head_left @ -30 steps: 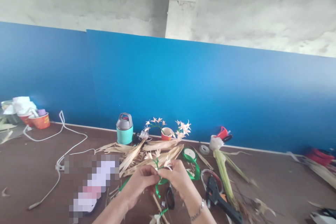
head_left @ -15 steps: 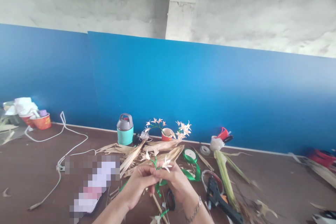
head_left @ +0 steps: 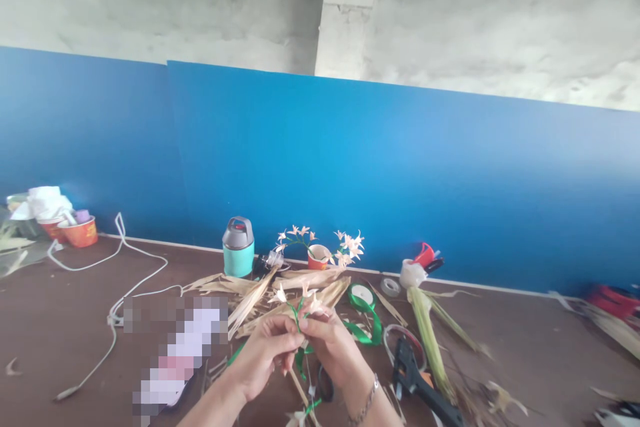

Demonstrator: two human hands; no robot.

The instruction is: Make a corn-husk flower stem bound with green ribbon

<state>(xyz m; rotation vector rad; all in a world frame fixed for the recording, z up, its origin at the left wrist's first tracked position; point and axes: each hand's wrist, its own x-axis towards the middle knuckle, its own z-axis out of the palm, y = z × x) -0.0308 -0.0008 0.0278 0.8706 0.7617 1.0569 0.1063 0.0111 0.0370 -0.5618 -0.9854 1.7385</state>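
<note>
Both hands meet low in the middle over the brown table. My left hand (head_left: 267, 350) pinches the green stem of a small flower spray (head_left: 295, 307) with pale, husk-like petals. Close against it, my right hand (head_left: 327, 340) has its thumb and fingers closed on the same stem, just under the blossoms. Green ribbon (head_left: 370, 330) runs from a spool (head_left: 361, 293) behind the right hand. A thin stick and another pale flower (head_left: 297, 419) lie below the hands. Dry corn husks (head_left: 255, 300) are spread out beyond them.
A black glue gun (head_left: 423, 383) lies right of my hands. Behind stand a teal flask (head_left: 239, 250) and a paper cup (head_left: 319, 257) with finished flower sprays. A tape roll (head_left: 390, 287), a husk bundle (head_left: 427, 333) and a white cable (head_left: 113, 320) lie around. A blue partition (head_left: 320, 160) borders the table.
My right hand has shifted slightly, with its fingers now higher on the stem. The right-hand blossom of the spray has turned and moved a little left.
</note>
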